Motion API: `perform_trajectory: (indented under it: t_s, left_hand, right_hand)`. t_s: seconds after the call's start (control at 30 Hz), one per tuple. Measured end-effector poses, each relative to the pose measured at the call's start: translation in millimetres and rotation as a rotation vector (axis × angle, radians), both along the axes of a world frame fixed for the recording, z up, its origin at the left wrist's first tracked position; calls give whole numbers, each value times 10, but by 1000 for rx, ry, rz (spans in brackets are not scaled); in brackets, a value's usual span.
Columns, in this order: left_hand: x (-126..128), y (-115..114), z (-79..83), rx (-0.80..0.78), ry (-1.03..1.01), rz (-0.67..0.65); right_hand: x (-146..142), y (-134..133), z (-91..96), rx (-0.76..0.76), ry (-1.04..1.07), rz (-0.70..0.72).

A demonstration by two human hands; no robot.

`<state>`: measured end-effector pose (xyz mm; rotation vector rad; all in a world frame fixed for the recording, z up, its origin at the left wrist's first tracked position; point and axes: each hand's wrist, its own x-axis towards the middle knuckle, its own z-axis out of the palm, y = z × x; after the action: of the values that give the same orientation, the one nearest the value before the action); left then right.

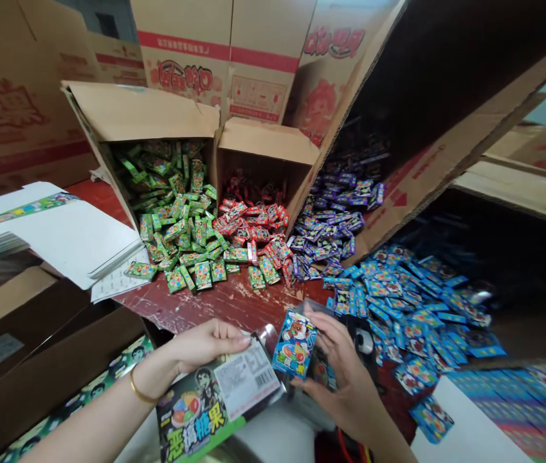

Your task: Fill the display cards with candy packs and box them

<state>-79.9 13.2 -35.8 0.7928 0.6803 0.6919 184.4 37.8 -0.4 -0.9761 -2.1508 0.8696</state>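
While the left hand (219, 341) pinches the upper edge of a flat, dark, green-bordered printed pack (195, 418), the right hand (340, 360) pinches a small blue rectangular printed carton (294, 344) between thumb and fingertips. The blue carton serves as the clock centre and sits just beside the pack's right end; contact between the two cannot be confirmed.

Caution: the right-hand grip appears to bear on one side of the blue carton, so uneven thumb pressure could tilt or drop it. Pressing hard on one corner could bend the pack. A wide wrist movement toward 2 o'clock could disturb the heap of blue cartons (398, 296). Where neighbouring heaps meet, a nudge could mix colours.

Work surface: worn, red-painted table (234, 292). Green cartons (181, 225) spill from an open brown cardboard box (147, 116) at 10 to 11 o'clock, red cartons (253, 222) lie at 11, and purple cartons (325, 231) at 12 to 1. White card sheets (80, 238) are stacked at 10.

Room: tall brown cardboard cases with red printing (186, 19) stand at 11 to 12 o'clock.
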Motion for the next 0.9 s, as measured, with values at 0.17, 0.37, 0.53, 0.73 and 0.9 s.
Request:
perform_trajectory:
  t_s: [0.17,0.37,0.53,0.73,0.9]
  left_hand:
    - [-17,11,-35,19,29,-19]
    - [29,1,6,134,106,-68]
    - [153,-19,-73,229,197,-113]
    - [242,-25,18,165,151,57]
    - [255,21,78,49,58,306]
  right_hand:
    - [-3,-64,159,265,-172,-46]
    - [49,-149,205,-29,-352,163]
    - [45,-80,351,-268,-274,331]
    - [-124,-96,157,-403,-15,328]
    - [-371,-114,-131,-383,276,55]
